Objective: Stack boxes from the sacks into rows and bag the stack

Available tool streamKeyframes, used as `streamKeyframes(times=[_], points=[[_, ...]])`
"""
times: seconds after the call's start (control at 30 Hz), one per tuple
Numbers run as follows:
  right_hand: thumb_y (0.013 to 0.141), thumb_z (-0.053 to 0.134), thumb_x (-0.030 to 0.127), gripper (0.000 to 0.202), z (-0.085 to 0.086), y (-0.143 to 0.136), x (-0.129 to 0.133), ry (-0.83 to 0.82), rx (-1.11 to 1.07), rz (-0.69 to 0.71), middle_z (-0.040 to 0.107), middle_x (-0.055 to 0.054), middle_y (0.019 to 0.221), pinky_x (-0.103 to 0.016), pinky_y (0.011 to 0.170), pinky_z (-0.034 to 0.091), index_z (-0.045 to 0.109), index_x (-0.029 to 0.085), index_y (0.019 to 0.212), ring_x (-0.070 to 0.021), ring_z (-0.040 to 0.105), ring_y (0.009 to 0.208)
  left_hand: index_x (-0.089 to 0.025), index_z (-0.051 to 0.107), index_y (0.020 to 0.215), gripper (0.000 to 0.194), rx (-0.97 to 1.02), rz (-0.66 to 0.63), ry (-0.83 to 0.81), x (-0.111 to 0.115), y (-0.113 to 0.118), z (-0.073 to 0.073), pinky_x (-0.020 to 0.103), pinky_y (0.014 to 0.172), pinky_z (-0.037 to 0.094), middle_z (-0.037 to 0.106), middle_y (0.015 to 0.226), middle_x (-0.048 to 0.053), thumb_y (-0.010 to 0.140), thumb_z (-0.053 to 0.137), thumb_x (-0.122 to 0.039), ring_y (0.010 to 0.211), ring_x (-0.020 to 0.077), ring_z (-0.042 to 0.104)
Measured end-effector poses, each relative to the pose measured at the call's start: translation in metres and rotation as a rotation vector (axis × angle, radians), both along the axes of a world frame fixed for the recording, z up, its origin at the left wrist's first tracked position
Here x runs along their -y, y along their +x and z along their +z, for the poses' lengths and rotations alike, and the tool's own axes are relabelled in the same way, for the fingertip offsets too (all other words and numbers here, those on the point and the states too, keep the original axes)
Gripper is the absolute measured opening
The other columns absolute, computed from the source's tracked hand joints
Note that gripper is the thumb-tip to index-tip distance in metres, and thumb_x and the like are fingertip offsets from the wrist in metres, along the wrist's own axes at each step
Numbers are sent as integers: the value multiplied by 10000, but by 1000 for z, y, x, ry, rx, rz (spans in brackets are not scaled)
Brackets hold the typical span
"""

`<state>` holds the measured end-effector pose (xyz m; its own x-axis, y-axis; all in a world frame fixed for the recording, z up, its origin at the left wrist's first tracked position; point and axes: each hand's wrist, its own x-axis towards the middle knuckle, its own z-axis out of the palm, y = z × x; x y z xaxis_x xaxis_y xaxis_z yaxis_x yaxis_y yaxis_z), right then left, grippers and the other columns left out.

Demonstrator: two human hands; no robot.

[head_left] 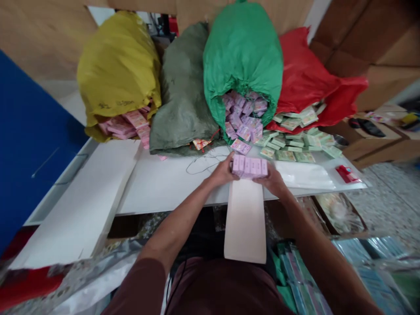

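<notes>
In the head view, a row of several small purple packs (250,166) stands side by side at the table's front part. My left hand (225,169) presses against its left end, fingers closed round the side. From the other end my right hand (271,177) grips the same row. Just below it, a long pale board or flat box (245,221) reaches from the row towards my body, past the table edge. More loose purple packs (244,116) spill from the mouth of a green sack (244,48) just beyond my hands.
Across the back of the white table (164,183) lie a yellow sack (118,65) with pink packs, a grey-green sack (183,87) and a red sack (305,74) with green packs (295,144). Clear plastic bags (303,175) lie right; a stack of white sheets (82,197), left.
</notes>
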<state>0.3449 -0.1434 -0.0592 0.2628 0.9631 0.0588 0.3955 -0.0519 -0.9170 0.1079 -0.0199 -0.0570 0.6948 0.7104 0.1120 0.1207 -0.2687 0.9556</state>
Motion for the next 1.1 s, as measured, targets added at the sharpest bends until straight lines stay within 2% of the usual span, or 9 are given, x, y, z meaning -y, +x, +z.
streamKeyframes(times=[0.13,0.27,0.4,0.5,0.67,0.77,0.9,1.0,1.1], points=[[647,886,301,844,-1,6,-29,-58,62,12,738,-126,1292,-475,943,617,581,190,1426,-320,732,1076,-139,512,1417,935,58,-65,-48,-35,12,-8,382,1015,533,700,1261,101,550,862,-152,1144,281,670],[641,874,252,830,-1,12,-43,-60,44,21,727,-102,1303,-450,975,597,573,198,1412,-299,720,1087,-135,539,1344,839,57,-49,-43,-47,24,-6,410,1034,538,700,1284,119,563,842,-166,1155,281,677],[676,843,235,858,1,17,-36,-41,76,68,695,-109,1359,-444,957,595,531,230,1476,-277,717,1051,-144,532,1336,860,93,-35,-128,-46,28,-12,432,1026,561,719,1284,130,552,878,-217,1139,289,705],[679,865,307,937,10,39,-17,-34,61,96,650,-118,1420,-407,852,622,486,281,1536,-257,719,1003,-159,540,1362,832,63,-2,-120,-46,25,-19,444,1039,563,732,1284,114,603,872,-237,1132,283,717],[827,758,322,785,43,117,-4,3,473,-246,619,-164,1420,-460,901,600,482,233,1556,-269,709,962,-159,572,1359,788,-21,-15,-84,-46,26,-17,472,1062,556,727,1314,115,638,875,-254,1157,297,708],[882,682,248,671,51,153,-21,-74,792,-352,550,-184,1503,-468,984,552,514,210,1531,-339,639,1190,-161,580,1342,794,-47,-7,-111,-43,29,-5,498,1075,550,728,1307,127,630,905,-292,1166,309,704],[945,634,242,377,33,167,-37,-158,931,-278,617,-197,1389,-440,1073,481,673,165,1311,-352,533,1321,-166,540,1417,933,-6,-5,-226,-35,16,14,463,1060,567,688,1388,152,605,944,-387,1199,299,699],[950,687,411,372,12,165,-31,-153,900,-308,641,-206,1332,-463,1066,481,683,163,1228,-372,550,1278,-177,621,1329,781,-101,208,-158,-31,-2,38,384,889,613,719,1313,127,679,898,-509,1023,248,740],[953,647,619,499,0,158,-28,-149,848,-419,673,-212,1251,-480,1032,494,661,176,1181,-379,589,1207,-175,709,1061,488,-133,496,152,-26,8,82,319,738,568,760,952,63,799,777,-582,794,202,702]])
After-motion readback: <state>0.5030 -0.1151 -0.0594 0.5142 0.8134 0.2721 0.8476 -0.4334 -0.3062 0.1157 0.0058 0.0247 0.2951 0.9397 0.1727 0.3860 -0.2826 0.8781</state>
